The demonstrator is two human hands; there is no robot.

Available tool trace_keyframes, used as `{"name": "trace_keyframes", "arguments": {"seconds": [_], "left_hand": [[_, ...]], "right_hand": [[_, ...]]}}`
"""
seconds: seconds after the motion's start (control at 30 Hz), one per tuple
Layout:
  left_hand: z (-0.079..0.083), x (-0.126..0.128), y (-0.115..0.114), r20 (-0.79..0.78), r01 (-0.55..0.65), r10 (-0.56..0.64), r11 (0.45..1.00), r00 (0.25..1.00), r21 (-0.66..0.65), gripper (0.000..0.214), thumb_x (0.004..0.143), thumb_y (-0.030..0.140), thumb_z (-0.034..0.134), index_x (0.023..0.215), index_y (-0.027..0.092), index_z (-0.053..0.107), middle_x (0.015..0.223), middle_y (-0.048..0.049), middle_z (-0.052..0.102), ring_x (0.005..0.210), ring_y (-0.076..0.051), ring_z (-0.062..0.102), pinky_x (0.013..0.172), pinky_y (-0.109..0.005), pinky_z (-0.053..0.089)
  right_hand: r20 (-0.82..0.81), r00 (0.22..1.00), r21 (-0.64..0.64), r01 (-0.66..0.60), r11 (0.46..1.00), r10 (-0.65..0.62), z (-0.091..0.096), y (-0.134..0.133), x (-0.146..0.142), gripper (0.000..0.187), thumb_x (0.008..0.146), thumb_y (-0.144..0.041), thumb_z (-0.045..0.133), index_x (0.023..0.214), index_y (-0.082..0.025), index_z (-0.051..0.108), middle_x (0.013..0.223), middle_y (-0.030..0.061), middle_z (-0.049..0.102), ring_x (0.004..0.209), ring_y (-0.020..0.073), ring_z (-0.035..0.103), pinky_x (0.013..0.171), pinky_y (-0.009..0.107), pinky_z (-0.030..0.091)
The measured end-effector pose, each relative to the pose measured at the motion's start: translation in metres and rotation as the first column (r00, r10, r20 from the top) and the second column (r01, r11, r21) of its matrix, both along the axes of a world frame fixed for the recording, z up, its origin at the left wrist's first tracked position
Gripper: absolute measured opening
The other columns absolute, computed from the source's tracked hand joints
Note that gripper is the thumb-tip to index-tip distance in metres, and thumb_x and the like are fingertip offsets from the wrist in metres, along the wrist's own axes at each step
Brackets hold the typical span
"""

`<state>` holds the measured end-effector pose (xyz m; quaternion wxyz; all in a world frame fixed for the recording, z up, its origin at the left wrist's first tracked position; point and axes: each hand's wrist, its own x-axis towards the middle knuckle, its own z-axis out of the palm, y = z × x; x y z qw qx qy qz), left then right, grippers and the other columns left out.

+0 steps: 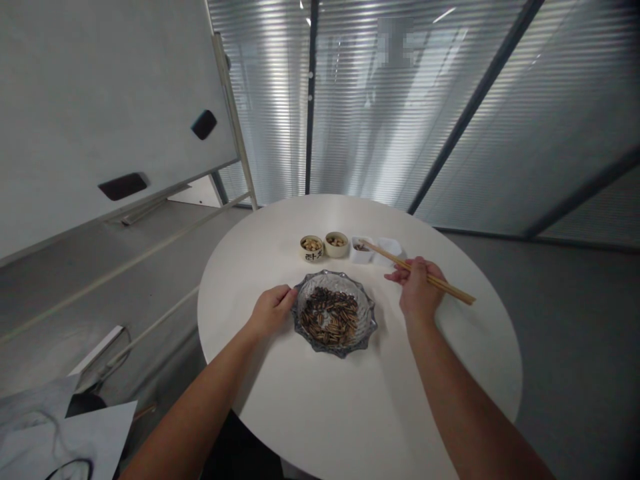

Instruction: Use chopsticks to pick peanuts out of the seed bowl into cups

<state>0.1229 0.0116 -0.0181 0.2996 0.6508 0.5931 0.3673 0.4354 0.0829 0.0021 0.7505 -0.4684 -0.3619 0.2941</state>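
Observation:
A scalloped glass bowl (369, 319) full of dark striped seeds sits in the middle of the round white table (310, 407). My left hand (271, 309) is curled against the bowl's left rim. My right hand (419, 287) is closed on a pair of wooden chopsticks (453, 289), to the right of the bowl. The chopstick tips reach over a small white square dish (361, 250) that holds a few dark bits.
Two small round cups (313, 248) (337, 244) with pale nuts stand behind the bowl, and a second white square dish (389, 247) lies at the right end of the row. A whiteboard on a stand (115, 113) is on the left. Glass walls with blinds stand behind.

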Motion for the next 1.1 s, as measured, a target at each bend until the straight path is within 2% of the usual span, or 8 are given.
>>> {"name": "trace_keyframes", "arguments": {"seconds": [0.2, 0.33, 0.43, 0.57, 0.67, 0.8, 1.1], "left_hand": [[0.003, 0.000, -0.001, 0.003, 0.007, -0.007, 1.000, 1.000, -0.014, 0.047, 0.096, 0.055, 0.045, 0.064, 0.020, 0.049, 0.063, 0.0018, 0.046, 0.063, -0.014, 0.043, 0.057, -0.026, 0.032], [0.003, 0.000, 0.000, 0.005, 0.000, 0.000, 1.000, 1.000, -0.031, 0.047, 0.095, 0.055, 0.045, 0.063, 0.020, 0.047, 0.062, 0.0024, 0.044, 0.062, -0.014, 0.042, 0.057, -0.027, 0.031], [0.003, 0.001, 0.000, 0.002, 0.004, -0.004, 1.000, 1.000, -0.029, 0.047, 0.095, 0.054, 0.044, 0.064, 0.020, 0.048, 0.063, 0.0021, 0.045, 0.063, -0.014, 0.042, 0.059, -0.027, 0.031], [0.004, 0.000, -0.001, -0.001, 0.011, -0.011, 1.000, 1.000, -0.021, 0.046, 0.096, 0.054, 0.044, 0.065, 0.020, 0.049, 0.064, 0.0019, 0.047, 0.065, -0.014, 0.044, 0.060, -0.027, 0.032], [0.004, -0.001, -0.001, -0.008, 0.020, -0.020, 1.000, 1.000, -0.013, 0.047, 0.096, 0.054, 0.044, 0.065, 0.020, 0.050, 0.064, 0.0019, 0.047, 0.065, -0.014, 0.044, 0.061, -0.028, 0.032], [0.004, -0.001, -0.001, -0.013, 0.015, -0.015, 1.000, 1.000, -0.007, 0.048, 0.097, 0.055, 0.044, 0.064, 0.020, 0.048, 0.063, 0.0019, 0.047, 0.064, -0.014, 0.044, 0.060, -0.027, 0.031], [0.002, -0.001, -0.001, 0.001, 0.002, -0.002, 1.000, 1.000, -0.008, 0.049, 0.096, 0.057, 0.044, 0.064, 0.020, 0.047, 0.062, 0.0025, 0.046, 0.063, -0.014, 0.043, 0.058, -0.027, 0.031]], "right_hand": [[-0.101, 0.993, 0.052, -0.052, 0.997, 0.057, 0.011, -0.009, -0.005, 0.034, 0.083, -0.049, 0.073, 0.079, -0.018, 0.061, 0.058, -0.0028, 0.067, 0.037, 0.0104, 0.059, 0.044, 0.026, 0.059], [-0.107, 0.963, 0.052, -0.244, 0.968, 0.248, 0.019, -0.026, -0.011, 0.032, 0.077, -0.046, 0.078, 0.072, -0.018, 0.063, 0.054, -0.0015, 0.067, 0.031, 0.0114, 0.054, 0.035, 0.027, 0.053], [-0.050, 0.890, 0.001, -0.453, 0.892, 0.452, 0.021, -0.041, -0.015, 0.035, 0.077, -0.050, 0.079, 0.071, -0.018, 0.066, 0.054, 0.0005, 0.068, 0.030, 0.0123, 0.053, 0.033, 0.027, 0.051], [0.056, 0.748, -0.147, -0.649, 0.746, 0.661, 0.020, -0.056, -0.016, 0.040, 0.080, -0.055, 0.078, 0.072, -0.017, 0.069, 0.056, 0.0023, 0.068, 0.033, 0.0131, 0.055, 0.035, 0.028, 0.051], [0.149, 0.661, -0.235, -0.699, 0.676, 0.735, 0.021, -0.063, -0.018, 0.041, 0.083, -0.056, 0.075, 0.072, -0.017, 0.069, 0.053, 0.0014, 0.066, 0.035, 0.0140, 0.056, 0.037, 0.027, 0.049], [0.243, 0.576, -0.285, -0.726, 0.625, 0.780, 0.021, -0.067, -0.022, 0.040, 0.087, -0.055, 0.072, 0.072, -0.018, 0.069, 0.049, -0.0004, 0.062, 0.037, 0.0143, 0.056, 0.038, 0.026, 0.047], [0.312, 0.538, -0.298, -0.727, 0.619, 0.783, 0.019, -0.070, -0.024, 0.034, 0.090, -0.050, 0.069, 0.074, -0.021, 0.068, 0.048, -0.0016, 0.062, 0.039, 0.0151, 0.057, 0.041, 0.026, 0.046]]}}
